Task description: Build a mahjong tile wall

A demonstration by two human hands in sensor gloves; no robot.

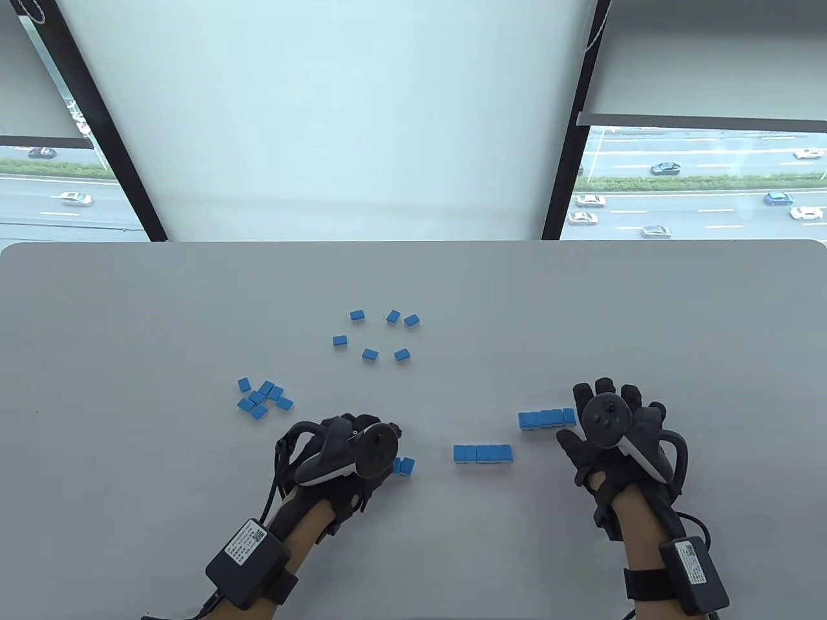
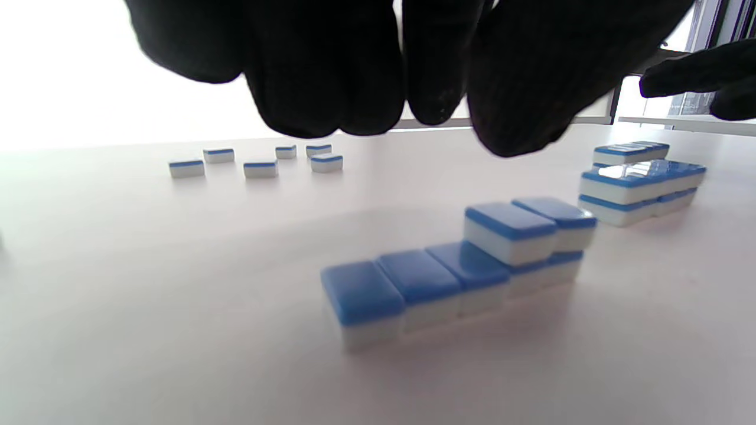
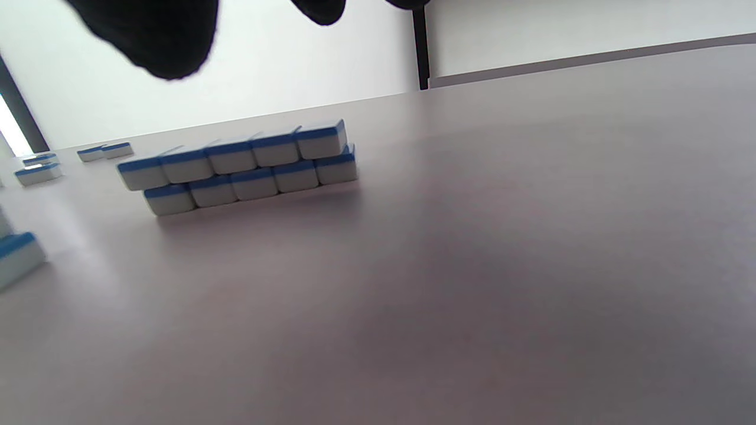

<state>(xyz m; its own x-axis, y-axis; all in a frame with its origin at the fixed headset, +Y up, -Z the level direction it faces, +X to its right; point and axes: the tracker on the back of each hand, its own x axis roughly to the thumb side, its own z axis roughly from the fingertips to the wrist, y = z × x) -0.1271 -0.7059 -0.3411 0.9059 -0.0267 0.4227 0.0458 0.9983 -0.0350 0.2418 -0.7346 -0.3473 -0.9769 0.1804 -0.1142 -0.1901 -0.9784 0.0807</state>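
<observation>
three short walls of blue-backed mahjong tiles [image 1: 482, 453] near table's [image 1: 129, 310] front edge, loose tiles [image 1: 261, 398] behind; left hand [image 1: 352, 452] curled above unfinished wall [image 2: 460, 268], holding nothing; right hand [image 1: 610, 423] spread beside rightmost wall [image 1: 546, 418]; probably hard, slick, light; best pinched by long sides

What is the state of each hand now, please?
Left hand: fingers curled, holding nothing, above a partly stacked row of tiles.
Right hand: open, fingers straight, holding nothing.
</observation>
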